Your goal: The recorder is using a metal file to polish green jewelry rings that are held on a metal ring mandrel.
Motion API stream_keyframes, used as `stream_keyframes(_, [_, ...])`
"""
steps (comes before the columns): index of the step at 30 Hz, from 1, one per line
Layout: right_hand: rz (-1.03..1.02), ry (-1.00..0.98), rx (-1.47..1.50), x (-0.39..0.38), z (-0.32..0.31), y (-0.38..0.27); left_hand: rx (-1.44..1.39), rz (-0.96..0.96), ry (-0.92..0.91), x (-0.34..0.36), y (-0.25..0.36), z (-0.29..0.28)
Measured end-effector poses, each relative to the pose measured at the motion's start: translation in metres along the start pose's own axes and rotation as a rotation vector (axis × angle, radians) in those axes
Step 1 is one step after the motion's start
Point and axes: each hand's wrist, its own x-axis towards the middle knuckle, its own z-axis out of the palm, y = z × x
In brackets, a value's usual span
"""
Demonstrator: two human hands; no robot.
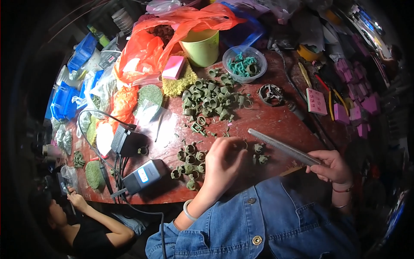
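My left hand [223, 162] is over the front of the red table, its fingers curled in a pinch. A small dull-green ring [244, 144], partly hidden, shows at its fingertips. In my right hand [331, 167] is a long flat grey file [282, 148], gripped by one end, its far end slanting up and left past the left hand. A group of green rings [189, 162] lies just left of my left hand, and a few more green rings [260, 154] lie between the two hands. Farther back sits a larger heap of green rings [211, 99].
Behind the heap stand a yellow-green bucket [200, 48], a red plastic bag [142, 54] and a clear tub [245, 64] of teal pieces. Black adapters [144, 176] with cables lie left. Pliers [338, 101] and pink blocks [355, 93] are right. Another person [82, 220] works at lower left.
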Motion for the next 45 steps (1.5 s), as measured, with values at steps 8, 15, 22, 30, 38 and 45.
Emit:
stream_keyframes(8, [-0.031, 0.039, 0.065, 0.01, 0.013, 0.001, -0.085, 0.161, -0.24, 0.011, 0.01, 0.007])
stream_keyframes(15, [-0.027, 0.048, 0.117, 0.014, 0.016, 0.006, 0.356, 0.057, 0.18, 0.042, -0.001, 0.006])
stream_keyframes(22, [-0.044, 0.018, 0.158, 0.017, 0.018, 0.01, 0.591, 0.016, 0.131, 0.043, 0.002, 0.008])
stream_keyframes(30, [-0.057, -0.029, 0.181, 0.019, 0.015, 0.01, 0.642, 0.18, 0.111, 0.045, -0.003, 0.012])
stream_keyframes(38, [-0.082, -0.005, 0.237, 0.014, 0.012, 0.011, 0.164, 0.158, 0.16, 0.043, -0.001, 0.011])
stream_keyframes(45, [-0.063, -0.025, 0.228, 0.015, 0.012, 0.012, 0.411, 0.269, 0.113, 0.043, 0.004, 0.009])
